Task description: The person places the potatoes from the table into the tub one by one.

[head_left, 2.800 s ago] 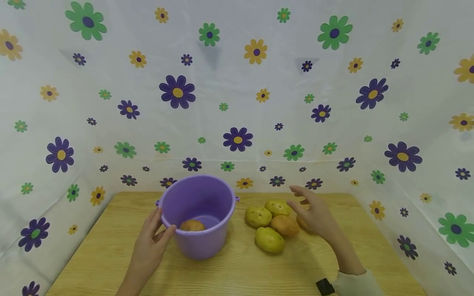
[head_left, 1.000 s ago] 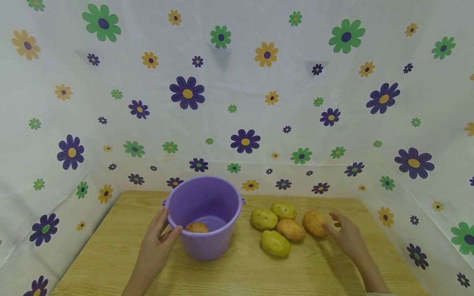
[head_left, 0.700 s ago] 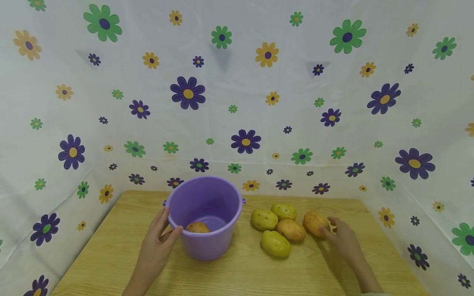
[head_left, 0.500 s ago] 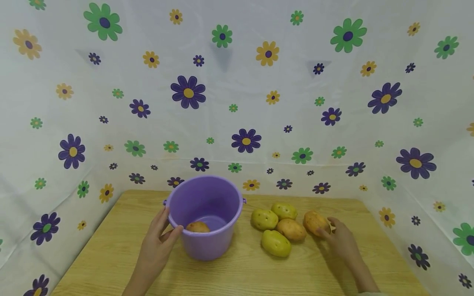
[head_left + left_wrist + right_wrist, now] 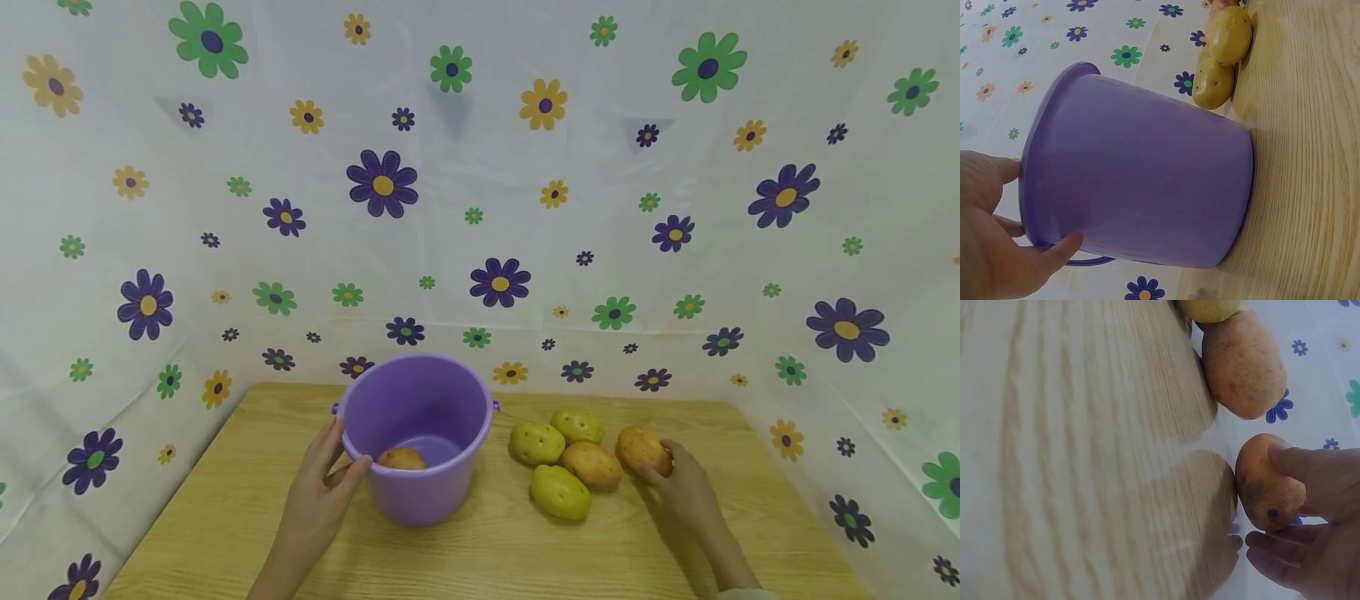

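In right hand point(image 5: 687, 490), a potato point(image 5: 641, 449)

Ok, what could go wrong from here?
The rounded potato in the right fingers might slip out.
If it goes low toward the bucket, it could bump the four loose potatoes in between and roll them.
The left fingers hold the bucket by its rim, so a hard pull there might tip it.
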{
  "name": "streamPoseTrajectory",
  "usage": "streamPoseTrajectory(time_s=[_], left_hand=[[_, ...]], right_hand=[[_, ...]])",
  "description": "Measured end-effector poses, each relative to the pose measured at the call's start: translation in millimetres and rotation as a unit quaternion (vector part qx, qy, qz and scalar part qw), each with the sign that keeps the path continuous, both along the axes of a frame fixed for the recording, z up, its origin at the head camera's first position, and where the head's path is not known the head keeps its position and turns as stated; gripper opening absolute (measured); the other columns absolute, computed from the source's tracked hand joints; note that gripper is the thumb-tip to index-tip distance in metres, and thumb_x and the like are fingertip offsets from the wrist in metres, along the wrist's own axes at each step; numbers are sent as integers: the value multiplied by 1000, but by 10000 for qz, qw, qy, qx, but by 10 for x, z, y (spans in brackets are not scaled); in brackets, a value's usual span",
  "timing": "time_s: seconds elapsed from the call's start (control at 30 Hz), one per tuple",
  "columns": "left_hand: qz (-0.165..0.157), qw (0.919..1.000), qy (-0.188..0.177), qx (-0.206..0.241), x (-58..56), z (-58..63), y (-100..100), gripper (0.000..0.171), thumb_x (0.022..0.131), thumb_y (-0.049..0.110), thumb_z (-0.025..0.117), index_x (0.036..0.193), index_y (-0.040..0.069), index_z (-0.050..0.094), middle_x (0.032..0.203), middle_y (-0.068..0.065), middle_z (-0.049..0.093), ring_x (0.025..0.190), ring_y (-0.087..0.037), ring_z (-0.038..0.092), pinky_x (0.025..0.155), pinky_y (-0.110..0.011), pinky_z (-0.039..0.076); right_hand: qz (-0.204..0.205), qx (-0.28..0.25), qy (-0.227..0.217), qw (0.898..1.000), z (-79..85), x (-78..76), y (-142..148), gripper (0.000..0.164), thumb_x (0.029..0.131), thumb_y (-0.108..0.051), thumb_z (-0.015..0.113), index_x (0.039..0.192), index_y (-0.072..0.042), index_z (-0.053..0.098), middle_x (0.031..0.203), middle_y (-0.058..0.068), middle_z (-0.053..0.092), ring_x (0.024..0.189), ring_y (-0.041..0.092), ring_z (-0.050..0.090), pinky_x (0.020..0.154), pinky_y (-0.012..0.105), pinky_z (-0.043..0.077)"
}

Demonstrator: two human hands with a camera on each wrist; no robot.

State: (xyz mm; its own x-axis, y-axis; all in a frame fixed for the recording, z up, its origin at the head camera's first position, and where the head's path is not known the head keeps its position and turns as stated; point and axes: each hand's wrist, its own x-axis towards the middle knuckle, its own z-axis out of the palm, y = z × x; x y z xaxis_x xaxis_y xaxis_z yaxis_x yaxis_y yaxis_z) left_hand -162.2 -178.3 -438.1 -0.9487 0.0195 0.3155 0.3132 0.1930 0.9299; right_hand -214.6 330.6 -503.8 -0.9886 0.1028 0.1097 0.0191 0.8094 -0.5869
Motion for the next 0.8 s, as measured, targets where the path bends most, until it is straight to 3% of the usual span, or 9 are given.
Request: streamPoseTrajectory(time_s=[0.8], left_hand=[[-10, 9999, -155, 43, 0, 40, 4, 72, 105, 18, 64, 161, -4, 24, 169, -21, 14, 148, -45, 31, 102, -13, 48]], right_hand=[[-2, -200, 100, 9998, -32, -11, 9, 71, 100, -23, 72, 144, 21, 37, 140, 47, 44, 127, 60, 49, 103, 67, 49]])
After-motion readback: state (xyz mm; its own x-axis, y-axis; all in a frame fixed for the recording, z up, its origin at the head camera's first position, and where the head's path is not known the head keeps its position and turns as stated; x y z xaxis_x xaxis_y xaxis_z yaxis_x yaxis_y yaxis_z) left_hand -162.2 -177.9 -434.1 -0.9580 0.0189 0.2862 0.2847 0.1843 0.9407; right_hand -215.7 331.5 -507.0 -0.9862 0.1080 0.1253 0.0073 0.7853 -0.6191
